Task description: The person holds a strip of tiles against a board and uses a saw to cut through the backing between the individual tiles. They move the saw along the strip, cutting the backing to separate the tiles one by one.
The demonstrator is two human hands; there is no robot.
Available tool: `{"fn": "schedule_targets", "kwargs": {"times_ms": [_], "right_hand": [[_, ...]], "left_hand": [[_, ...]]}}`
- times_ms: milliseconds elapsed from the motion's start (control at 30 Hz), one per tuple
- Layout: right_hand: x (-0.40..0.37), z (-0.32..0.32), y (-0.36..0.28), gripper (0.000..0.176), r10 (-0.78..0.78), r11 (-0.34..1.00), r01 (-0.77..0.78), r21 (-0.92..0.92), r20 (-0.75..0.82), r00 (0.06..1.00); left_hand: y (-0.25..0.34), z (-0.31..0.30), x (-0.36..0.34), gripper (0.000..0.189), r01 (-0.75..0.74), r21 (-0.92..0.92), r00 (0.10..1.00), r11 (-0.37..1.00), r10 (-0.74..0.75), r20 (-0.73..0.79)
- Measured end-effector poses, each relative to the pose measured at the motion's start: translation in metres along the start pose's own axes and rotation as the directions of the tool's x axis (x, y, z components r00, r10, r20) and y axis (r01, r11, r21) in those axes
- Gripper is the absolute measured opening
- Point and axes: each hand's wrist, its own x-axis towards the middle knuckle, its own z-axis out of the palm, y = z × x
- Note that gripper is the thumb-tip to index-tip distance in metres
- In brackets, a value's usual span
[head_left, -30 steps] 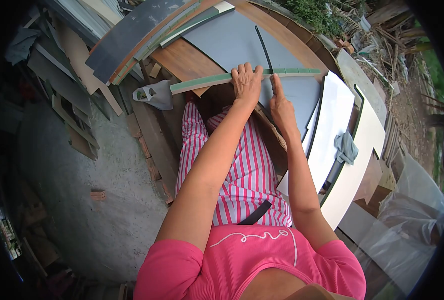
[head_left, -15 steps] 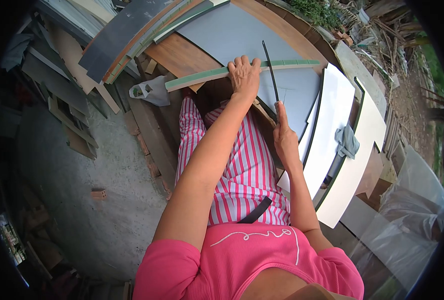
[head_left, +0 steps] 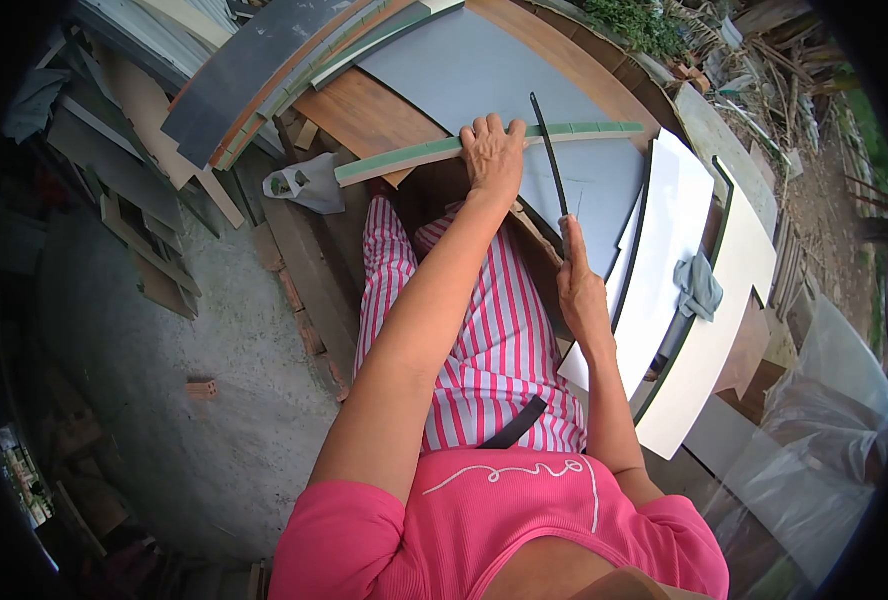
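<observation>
My left hand is closed over a long strip with a green top and a paler side, pressing it down near its middle. Short cross lines mark the strip's top at intervals. In my right hand is the handle of a narrow saw, whose long dark blade points away from me. That blade crosses the strip just right of my left fingers. Under the strip's right part lies a grey panel.
White panels with a grey-blue cloth lie at the right. Stacked curved boards rise at the upper left, near a plastic bag. A brick rests on the concrete floor. Clear sheeting covers the lower right.
My right hand has drawn the saw back toward me, so less of its blade reaches past the strip. My left hand keeps its hold on the strip.
</observation>
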Motion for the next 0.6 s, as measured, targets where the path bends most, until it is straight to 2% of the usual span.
{"fn": "schedule_targets", "kwargs": {"times_ms": [167, 233, 267, 300, 367, 500, 600], "right_hand": [[-0.031, -0.011, 0.001, 0.072, 0.052, 0.999, -0.052, -0.015, 0.034, 0.998], [-0.021, -0.015, -0.009, 0.073, 0.161, 0.985, -0.150, -0.082, 0.145, 0.976], [-0.015, -0.002, 0.004, 0.075, -0.037, 0.998, 0.036, -0.052, -0.007, 0.999], [-0.005, 0.004, 0.006, 0.075, -0.040, 0.998, 0.040, -0.050, -0.006, 0.999], [0.026, 0.011, 0.002, 0.073, -0.148, 0.986, 0.136, -0.097, -0.122, 0.981], [0.083, 0.010, -0.015, 0.071, -0.178, 0.984, 0.173, -0.041, -0.186, 0.966], [0.090, -0.004, -0.031, 0.067, -0.105, 0.993, 0.110, 0.040, -0.110, 0.988]], "left_hand": [[0.000, -0.001, 0.000, 0.016, 0.001, -0.030, 1.000, 1.000, 0.000, 0.012], [0.001, -0.001, 0.002, 0.016, 0.006, -0.021, 1.000, 1.000, -0.006, 0.003], [0.001, 0.000, 0.001, 0.016, 0.015, -0.016, 1.000, 1.000, -0.014, 0.005], [0.000, -0.001, 0.001, 0.016, 0.015, -0.012, 1.000, 1.000, -0.015, 0.003], [0.001, -0.001, 0.001, 0.017, 0.016, -0.011, 1.000, 1.000, -0.016, 0.002], [0.001, -0.002, 0.002, 0.017, 0.018, -0.008, 1.000, 1.000, -0.018, 0.008], [0.002, -0.003, 0.000, 0.017, 0.011, -0.009, 1.000, 1.000, -0.012, -0.020]]}}
